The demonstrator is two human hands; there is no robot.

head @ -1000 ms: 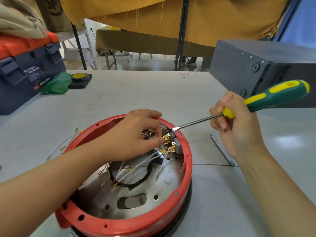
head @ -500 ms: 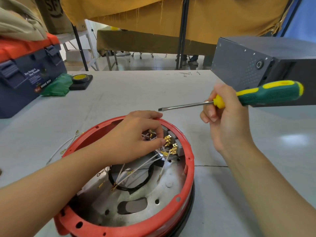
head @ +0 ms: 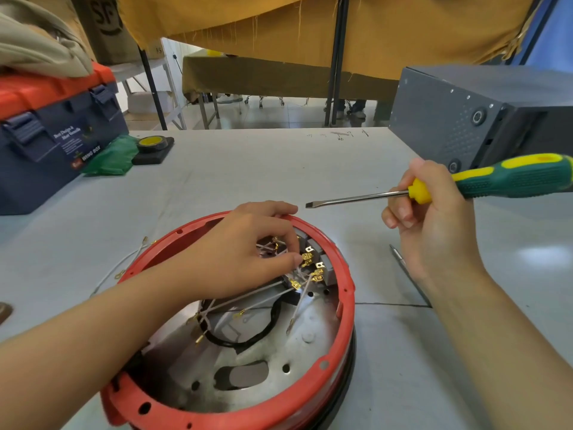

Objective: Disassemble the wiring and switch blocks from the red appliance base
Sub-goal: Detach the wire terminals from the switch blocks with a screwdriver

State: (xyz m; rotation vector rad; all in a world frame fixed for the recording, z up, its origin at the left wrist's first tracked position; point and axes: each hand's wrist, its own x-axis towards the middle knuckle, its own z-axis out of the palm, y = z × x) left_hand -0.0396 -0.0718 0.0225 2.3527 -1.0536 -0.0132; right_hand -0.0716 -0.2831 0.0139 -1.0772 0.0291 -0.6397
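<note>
The fingers (head: pixel 279 234) of the left hand (head: pixel 242 256) are curled down inside the far side of the red appliance base (head: pixel 344 293), with thumb and forefinger pinched together among the white wires (head: pixel 263 294) and brass terminals (head: pixel 307 259) at the grey switch blocks (head: pixel 325 268); exactly which wire or tab they pinch is hidden by the hand itself. The switch blocks sit against the inner wall of the red ring, just right of the fingertips and touching the terminals. More white wires run from the blocks toward the near left over the metal plate (head: pixel 273 361) inside the base, crossing a black cable loop (head: pixel 266 327). The right hand (head: pixel 434 225) is off to the right of the base, above the grey table (head: pixel 248 169), its fingers wrapped round the yellow collar of a green and yellow flat screwdriver (head: pixel 465 184). The blade points left and ends in the air just beyond the far rim, near the left forefinger but apart from it. A slim metal tool (head: pixel 400 262) lies on the table beneath the right hand. A loose white wire (head: pixel 124 265) lies outside the ring on the left. A blue toolbox (head: pixel 52 141) stands far left, and a dark grey metal box (head: pixel 465 119) far right.
</note>
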